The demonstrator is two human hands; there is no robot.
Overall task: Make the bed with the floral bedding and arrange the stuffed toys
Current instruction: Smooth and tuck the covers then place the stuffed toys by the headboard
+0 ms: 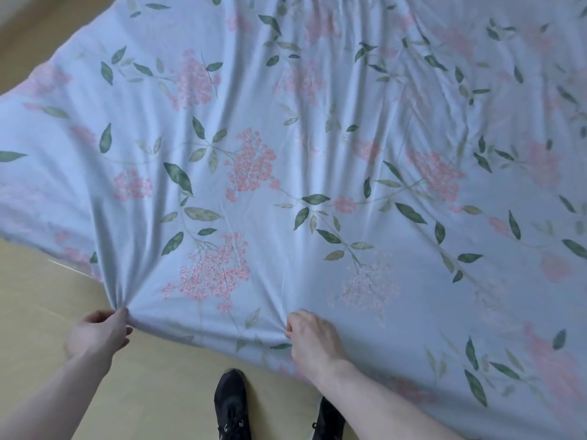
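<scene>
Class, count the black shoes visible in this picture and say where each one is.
2: left shoe at bottom centre on the floor; right shoe beside it, partly hidden under the right forearm and floral bedding.

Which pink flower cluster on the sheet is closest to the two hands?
The bright pink cluster just above and between the left hand and right hand, on the floral sheet. The other clusters lie farther up or off to the sides.

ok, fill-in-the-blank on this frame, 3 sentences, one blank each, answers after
1. Both hands grip the near edge of the floral ____.
2. The left hand bunches the sheet at its near ____ corner.
3. The shoes on the floor are ____ in colour.

Answers: sheet; left; black
</scene>
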